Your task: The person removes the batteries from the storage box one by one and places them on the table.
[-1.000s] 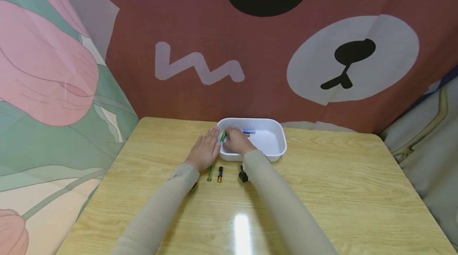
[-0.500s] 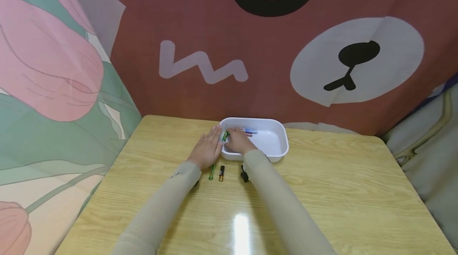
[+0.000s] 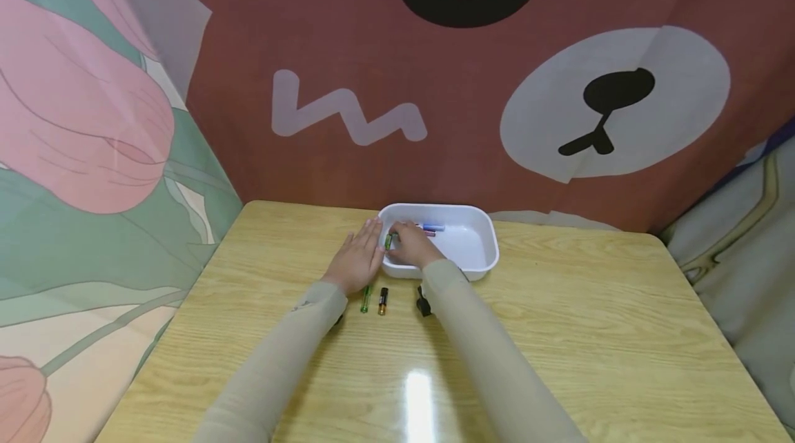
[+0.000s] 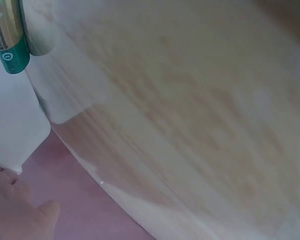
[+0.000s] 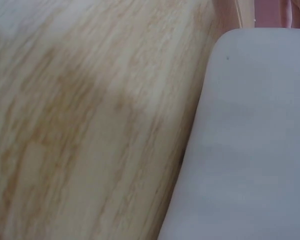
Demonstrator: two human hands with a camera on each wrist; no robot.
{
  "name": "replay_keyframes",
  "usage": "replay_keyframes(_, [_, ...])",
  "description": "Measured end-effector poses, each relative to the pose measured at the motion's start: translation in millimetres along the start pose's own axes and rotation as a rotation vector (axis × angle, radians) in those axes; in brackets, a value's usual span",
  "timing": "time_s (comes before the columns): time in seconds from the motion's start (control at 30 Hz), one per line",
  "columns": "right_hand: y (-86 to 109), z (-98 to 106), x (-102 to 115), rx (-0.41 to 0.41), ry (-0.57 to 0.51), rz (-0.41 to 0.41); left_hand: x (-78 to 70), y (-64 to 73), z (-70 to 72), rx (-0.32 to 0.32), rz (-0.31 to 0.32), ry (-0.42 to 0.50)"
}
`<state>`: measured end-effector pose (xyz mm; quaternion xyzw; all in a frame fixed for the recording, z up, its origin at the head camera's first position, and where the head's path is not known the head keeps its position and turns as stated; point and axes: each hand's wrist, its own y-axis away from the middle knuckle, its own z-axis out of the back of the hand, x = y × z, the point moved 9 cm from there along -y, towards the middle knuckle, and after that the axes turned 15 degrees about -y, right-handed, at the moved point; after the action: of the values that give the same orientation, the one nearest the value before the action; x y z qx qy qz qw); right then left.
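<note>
My left hand [image 3: 354,263] lies with straight fingers along the left side of a white plastic tray [image 3: 487,250]. Inside that tray, my right hand [image 3: 413,244] pinches a small green battery [image 3: 388,241] at the left wall, its thumb and forefinger at the battery's ends. Blue and red batteries [image 3: 433,228] lie behind the right hand, partly covered by it. On the table in front, a green battery [image 3: 365,299] and a black and orange battery [image 3: 383,301] lie side by side. The left wrist view shows a green and gold battery [image 4: 14,57] close to the tray wall.
The wooden table [image 3: 559,332] runs up to a hanging with a printed bear [image 3: 348,174]. A black wrist strap part [image 3: 423,303] sits under the right cuff. Floral cloth [image 3: 93,112] hangs at the left, and a pale curtain [image 3: 751,243] at the right.
The green battery at my right fingertips has turned from slanted to nearly in line with the tray's left wall. Both hands stay in about the same place; the head view shifts slightly.
</note>
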<state>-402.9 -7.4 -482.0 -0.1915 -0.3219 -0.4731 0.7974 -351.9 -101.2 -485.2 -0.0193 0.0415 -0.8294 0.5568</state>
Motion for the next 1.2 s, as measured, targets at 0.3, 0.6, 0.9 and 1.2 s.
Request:
replay_keyframes(0.3, [-1.0, 1.6, -3.8, -0.006, -0.050, -0.024, -1.4, 1.6, 4.1, -0.005, 0.004, 0.004])
replay_keyframes(0.6, [3.5, 6.5, -6.5, -0.048, -0.132, -0.052, -3.0, 2.8, 6.1, -0.005, 0.011, -0.003])
replay_keyframes(0.9, [3.4, 7.9, -7.1, -0.053, -0.110, -0.059, -3.7, 2.7, 6.3, 0.000, 0.006, -0.009])
replay_keyframes(1.2, [0.4, 10.6, -9.7, -0.069, -0.082, -0.069, -1.5, 1.6, 2.6, 0.015, 0.004, -0.025])
